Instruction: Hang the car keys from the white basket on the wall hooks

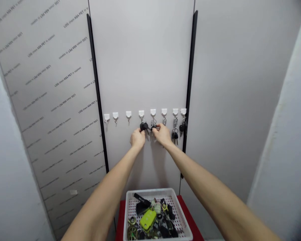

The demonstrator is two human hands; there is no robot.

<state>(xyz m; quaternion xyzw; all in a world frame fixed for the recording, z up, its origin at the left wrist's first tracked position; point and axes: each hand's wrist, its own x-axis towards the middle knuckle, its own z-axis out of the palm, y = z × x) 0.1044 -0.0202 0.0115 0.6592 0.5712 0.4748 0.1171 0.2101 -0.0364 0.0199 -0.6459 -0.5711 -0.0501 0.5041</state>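
Observation:
My left hand [137,138] reaches up to the cabinet door, its fingers closed at the edge of a bunch of black-headed keys [144,126]. That bunch hangs below a white adhesive hook [141,113]. Beside it my right hand [163,134] pinches another key bunch [153,126], whose ring hangs under the neighbouring white hook [153,112]. The fingertips hide part of both bunches. To the right, black-headed keys [175,136] dangle from a chain, and more black keys [183,127] hang at the row's end.
Several white hooks run across the door, with small keys [115,122] on the left ones. Black vertical handles [190,67] line both door edges. Below, a white plastic basket [150,192] of keys and fobs, including a lime-green car key [147,219], stands on a red surface [190,217].

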